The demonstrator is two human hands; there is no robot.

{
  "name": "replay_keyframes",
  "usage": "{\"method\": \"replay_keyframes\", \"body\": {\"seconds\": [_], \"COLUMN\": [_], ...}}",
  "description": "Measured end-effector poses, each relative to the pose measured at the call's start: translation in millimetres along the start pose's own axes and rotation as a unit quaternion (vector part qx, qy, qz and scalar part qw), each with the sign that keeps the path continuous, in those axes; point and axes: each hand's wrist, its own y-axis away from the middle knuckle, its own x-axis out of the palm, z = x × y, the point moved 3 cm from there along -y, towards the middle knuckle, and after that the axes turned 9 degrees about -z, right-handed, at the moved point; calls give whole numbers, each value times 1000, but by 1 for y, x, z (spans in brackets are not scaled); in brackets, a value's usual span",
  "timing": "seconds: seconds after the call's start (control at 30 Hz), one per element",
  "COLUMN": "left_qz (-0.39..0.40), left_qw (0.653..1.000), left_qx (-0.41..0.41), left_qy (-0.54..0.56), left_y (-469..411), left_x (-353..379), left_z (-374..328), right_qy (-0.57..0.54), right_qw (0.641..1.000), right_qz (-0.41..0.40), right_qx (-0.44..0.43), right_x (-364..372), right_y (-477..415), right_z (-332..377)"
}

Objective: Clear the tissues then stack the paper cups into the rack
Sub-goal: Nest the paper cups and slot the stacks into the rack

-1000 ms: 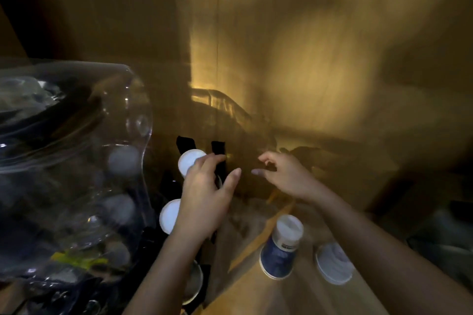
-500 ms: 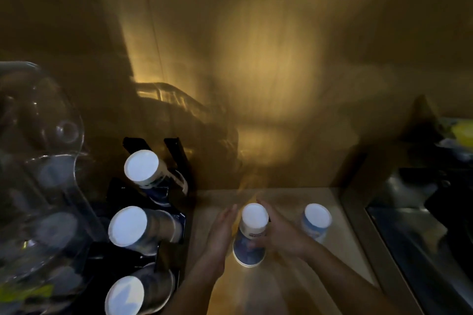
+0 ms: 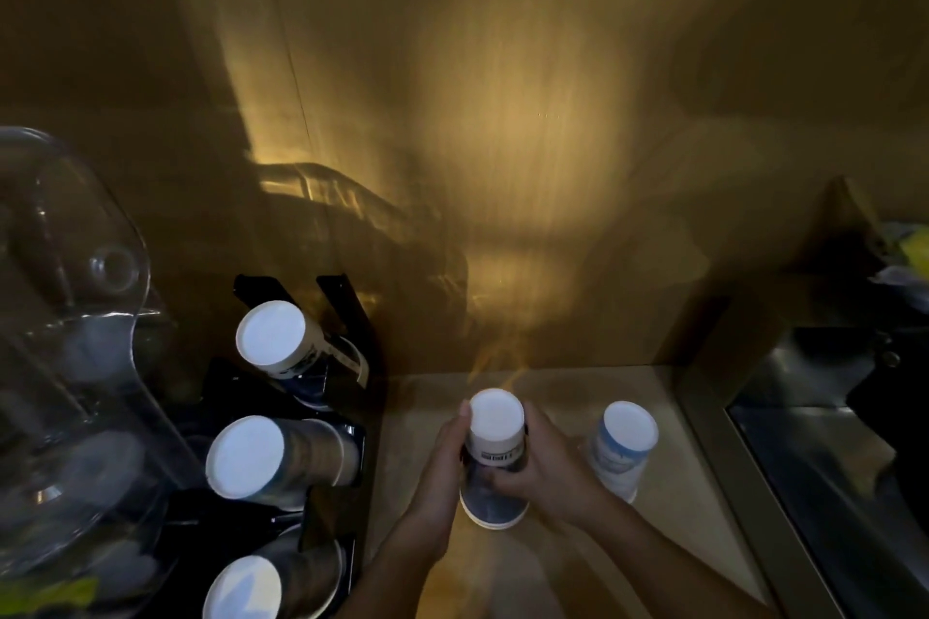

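An upside-down stack of paper cups [image 3: 495, 437] stands on the wooden counter [image 3: 548, 563], white base up. My left hand [image 3: 440, 478] presses its left side and my right hand [image 3: 545, 467] wraps its right side. A second upside-down cup stack [image 3: 623, 447] stands just to the right, untouched. A black rack [image 3: 347, 312] at the left holds three cup stacks tilted toward me: a top stack [image 3: 274, 334], a middle stack [image 3: 249, 457] and a bottom stack [image 3: 244, 588]. No tissues are visible.
A clear plastic dome-shaped cover [image 3: 70, 367] fills the far left. A wooden wall [image 3: 502, 116] rises behind the counter. A dark metal sink or tray [image 3: 824, 417] lies at the right, past a raised counter edge. The scene is dim.
Both hands came down from the rack area to the counter and closed around the middle cup stack. The view swung right, showing the rack and the sink side.
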Motion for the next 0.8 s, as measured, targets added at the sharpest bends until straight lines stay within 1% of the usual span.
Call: {"method": "replay_keyframes", "body": {"seconds": [0.07,0.2,0.27,0.4,0.47,0.6,0.73,0.8], "left_qz": [-2,-17,-24,-7,-13,-34,-80,-91], "left_qw": [1000,994,988,971,964,945,928,926], "left_qx": [28,112,150,238,266,325,361,364], "left_qy": [-9,-2,-4,1,4,-16,-36,-37], "left_y": [1,10,20,42,54,79,95,98], "left_x": [-3,-6,-9,-22,-30,-49,-73,-85], "left_z": [-16,-59,-84,-130,-150,-182,-207,-214], "right_qy": [-9,-19,-10,-11,-25,-47,-75,-75], "right_qw": [1000,998,996,984,976,963,950,948], "right_qz": [-2,-18,-37,-79,-91,-88,-84,-69], "right_qx": [-18,-58,-85,-159,-196,-252,-292,-303], "right_x": [-6,-22,-32,-49,-55,-56,-45,-37], "right_y": [-5,-21,-27,-33,-34,-35,-39,-42], "right_z": [16,56,80,132,157,201,235,247]}}
